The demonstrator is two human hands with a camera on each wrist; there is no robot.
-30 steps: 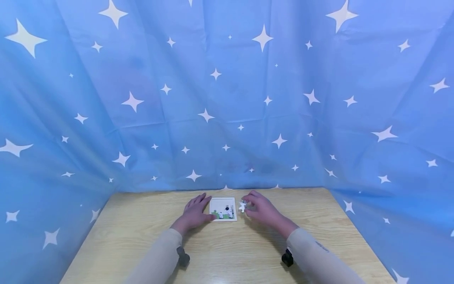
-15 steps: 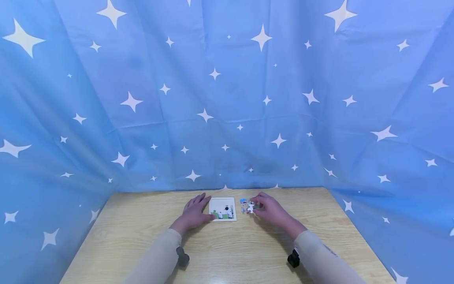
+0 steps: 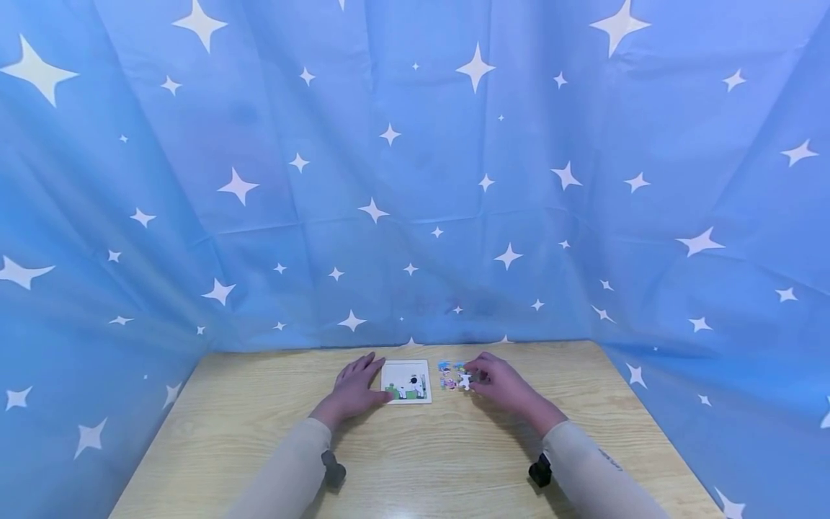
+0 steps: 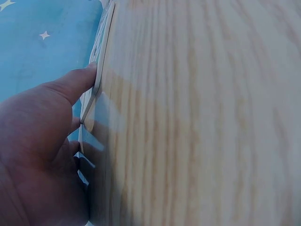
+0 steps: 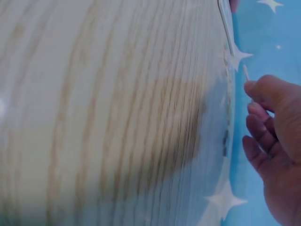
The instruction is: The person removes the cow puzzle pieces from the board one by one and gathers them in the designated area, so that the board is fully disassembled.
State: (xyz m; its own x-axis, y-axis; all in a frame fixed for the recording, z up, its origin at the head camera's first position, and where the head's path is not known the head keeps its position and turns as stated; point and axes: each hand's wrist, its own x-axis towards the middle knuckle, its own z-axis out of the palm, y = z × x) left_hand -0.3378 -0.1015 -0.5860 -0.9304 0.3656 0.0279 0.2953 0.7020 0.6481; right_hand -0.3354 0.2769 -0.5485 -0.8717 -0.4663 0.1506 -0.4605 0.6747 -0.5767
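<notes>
A square puzzle tray (image 3: 405,382) with a white rim lies near the back of the table, a cow picture and green patches along its lower half. My left hand (image 3: 355,387) rests at its left side, fingers stretched toward the back and thumb on the front left corner. In the left wrist view, the left thumb (image 4: 81,84) presses on the tray's edge. To the right of the tray, my right hand (image 3: 501,382) pinches a white puzzle piece (image 3: 465,380) between thumb and fingers. The right wrist view shows this piece (image 5: 247,73) edge-on, raised above the table.
Several loose colourful puzzle pieces (image 3: 446,376) lie together right of the tray, partly behind the held piece. The wooden table (image 3: 421,454) ends at a blue star-patterned curtain (image 3: 415,180) at the back and sides.
My right hand has moved right with the puzzle piece, away from the tray, uncovering the loose pieces. My left hand has stayed at the tray.
</notes>
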